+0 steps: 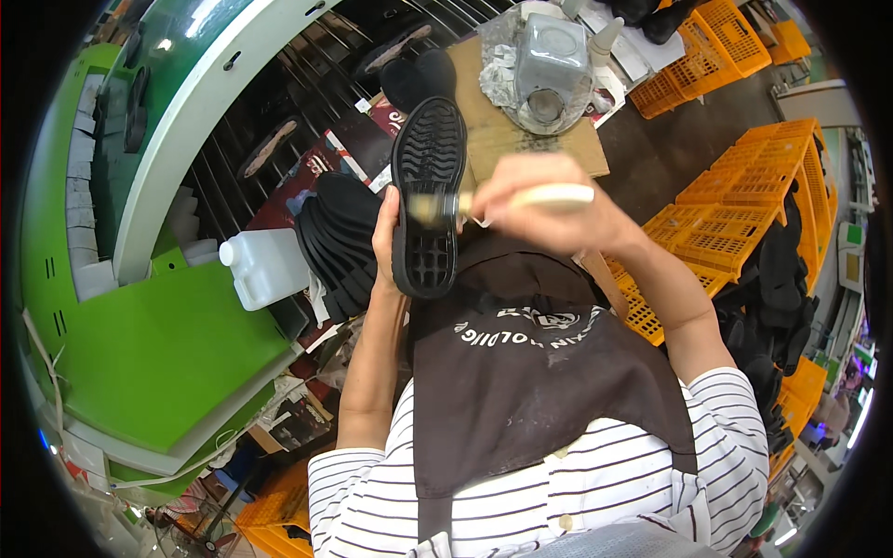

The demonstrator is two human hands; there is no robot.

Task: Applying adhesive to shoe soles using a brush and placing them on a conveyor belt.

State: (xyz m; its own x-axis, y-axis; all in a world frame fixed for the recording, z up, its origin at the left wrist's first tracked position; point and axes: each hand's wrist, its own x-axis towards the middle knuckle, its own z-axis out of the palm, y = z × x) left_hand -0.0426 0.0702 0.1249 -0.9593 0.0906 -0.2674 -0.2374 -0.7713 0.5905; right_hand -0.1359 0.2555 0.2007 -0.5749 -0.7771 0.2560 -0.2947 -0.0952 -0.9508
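Here, left hand [384, 244] gripping a black shoe sole [427, 195] tread-up above the brown apron [530, 372]; right hand [549, 205] clenched around a pale-handled brush [507, 199], bristles touching the tread. Just left, a stack of black soles [337, 242] and a white plastic jug [263, 267].

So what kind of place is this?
Probably a shoe factory workstation. The left hand holds a black treaded rubber shoe sole while the right hand brushes it; more black soles are stacked beside orange plastic crates.
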